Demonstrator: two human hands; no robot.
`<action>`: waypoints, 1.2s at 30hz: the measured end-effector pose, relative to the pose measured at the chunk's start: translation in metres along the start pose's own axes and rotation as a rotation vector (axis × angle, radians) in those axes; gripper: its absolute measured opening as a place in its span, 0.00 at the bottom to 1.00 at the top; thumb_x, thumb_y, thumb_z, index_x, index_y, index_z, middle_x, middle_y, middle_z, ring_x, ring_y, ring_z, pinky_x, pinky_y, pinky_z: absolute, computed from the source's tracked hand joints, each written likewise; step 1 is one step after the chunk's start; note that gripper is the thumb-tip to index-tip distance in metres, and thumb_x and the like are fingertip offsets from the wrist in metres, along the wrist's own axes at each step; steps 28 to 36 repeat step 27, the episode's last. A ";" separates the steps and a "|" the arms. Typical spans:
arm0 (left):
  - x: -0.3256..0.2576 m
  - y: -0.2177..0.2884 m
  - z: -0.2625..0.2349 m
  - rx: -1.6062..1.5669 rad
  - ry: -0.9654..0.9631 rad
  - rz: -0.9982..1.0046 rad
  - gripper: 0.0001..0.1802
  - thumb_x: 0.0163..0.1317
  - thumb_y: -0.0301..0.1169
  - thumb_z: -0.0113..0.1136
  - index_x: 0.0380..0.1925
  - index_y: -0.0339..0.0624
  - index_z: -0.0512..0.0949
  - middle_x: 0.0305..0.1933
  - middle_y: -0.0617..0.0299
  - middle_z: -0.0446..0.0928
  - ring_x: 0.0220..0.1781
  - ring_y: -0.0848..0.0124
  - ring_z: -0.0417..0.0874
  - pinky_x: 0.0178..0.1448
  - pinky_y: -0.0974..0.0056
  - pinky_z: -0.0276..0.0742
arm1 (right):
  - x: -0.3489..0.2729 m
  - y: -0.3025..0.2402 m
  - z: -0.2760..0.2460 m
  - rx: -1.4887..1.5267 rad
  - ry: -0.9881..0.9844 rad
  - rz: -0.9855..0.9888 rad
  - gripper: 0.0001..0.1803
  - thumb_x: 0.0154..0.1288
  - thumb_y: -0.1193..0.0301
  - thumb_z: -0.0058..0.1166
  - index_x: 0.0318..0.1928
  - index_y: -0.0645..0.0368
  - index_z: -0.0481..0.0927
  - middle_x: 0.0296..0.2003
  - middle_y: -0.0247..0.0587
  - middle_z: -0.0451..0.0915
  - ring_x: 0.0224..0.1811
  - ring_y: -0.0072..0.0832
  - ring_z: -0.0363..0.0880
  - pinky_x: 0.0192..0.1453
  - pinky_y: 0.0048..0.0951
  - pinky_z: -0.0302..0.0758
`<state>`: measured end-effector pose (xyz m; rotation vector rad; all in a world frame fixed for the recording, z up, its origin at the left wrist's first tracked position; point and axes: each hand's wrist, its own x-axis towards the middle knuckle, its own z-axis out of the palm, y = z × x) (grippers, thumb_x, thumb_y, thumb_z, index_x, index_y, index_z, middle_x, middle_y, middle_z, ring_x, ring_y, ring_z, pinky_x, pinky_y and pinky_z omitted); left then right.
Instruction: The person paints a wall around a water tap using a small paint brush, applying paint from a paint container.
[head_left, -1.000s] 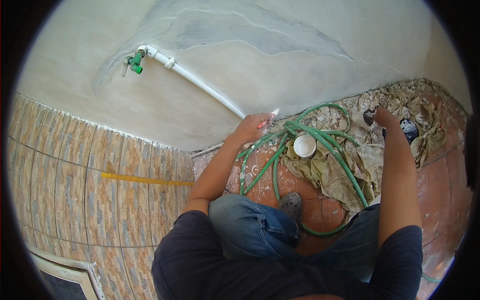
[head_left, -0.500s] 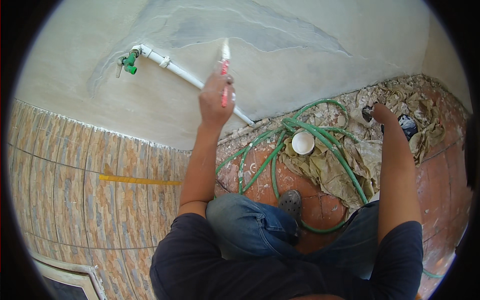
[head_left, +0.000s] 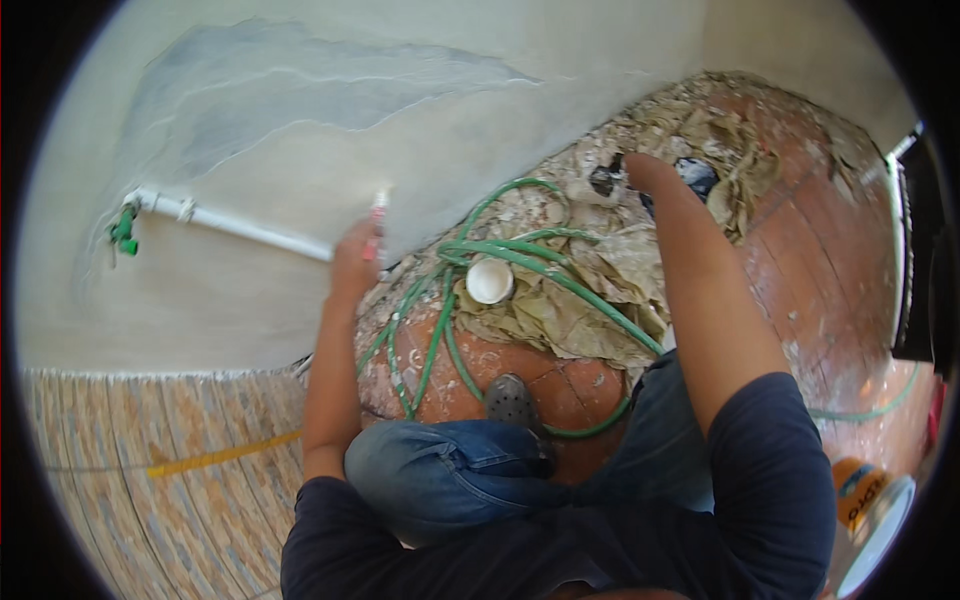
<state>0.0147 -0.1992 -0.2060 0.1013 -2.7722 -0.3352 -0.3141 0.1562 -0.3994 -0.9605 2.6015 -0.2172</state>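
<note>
My left hand [head_left: 355, 262] is closed round the red handle of a paintbrush [head_left: 378, 212]. Its pale bristles point up in front of the plastered wall [head_left: 290, 160], just past the lower end of a white pipe [head_left: 245, 223]. My right hand [head_left: 650, 172] reaches far out over rubble and crumpled cloth, its fingers bent down out of sight. Beside it lie a small dark object [head_left: 604, 180] and a dark blue-and-white bundle [head_left: 696, 177]. A round white tub [head_left: 490, 281] with pale contents stands between my arms, on a crumpled beige cloth [head_left: 545, 325].
A green hose [head_left: 560, 265] loops across the red tiled floor, around my shoe [head_left: 512, 402]. At left, a green tap [head_left: 124, 232] sticks out from the pipe above stone-look tiles bearing a yellow strip [head_left: 215, 458]. A paint bucket [head_left: 872, 515] stands at lower right.
The view has swung right, bringing the bucket into sight. My left hand has lowered the paintbrush from the grey patch on the wall toward the pipe's lower end.
</note>
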 end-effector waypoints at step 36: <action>-0.005 0.000 0.076 -0.181 -0.117 -0.128 0.20 0.51 0.20 0.47 0.47 0.42 0.73 0.37 0.47 0.75 0.39 0.57 0.79 0.44 0.57 0.72 | -0.098 -0.099 -0.148 0.247 0.177 -0.309 0.13 0.49 0.76 0.51 0.39 0.60 0.78 0.36 0.52 0.78 0.43 0.44 0.76 0.48 0.38 0.70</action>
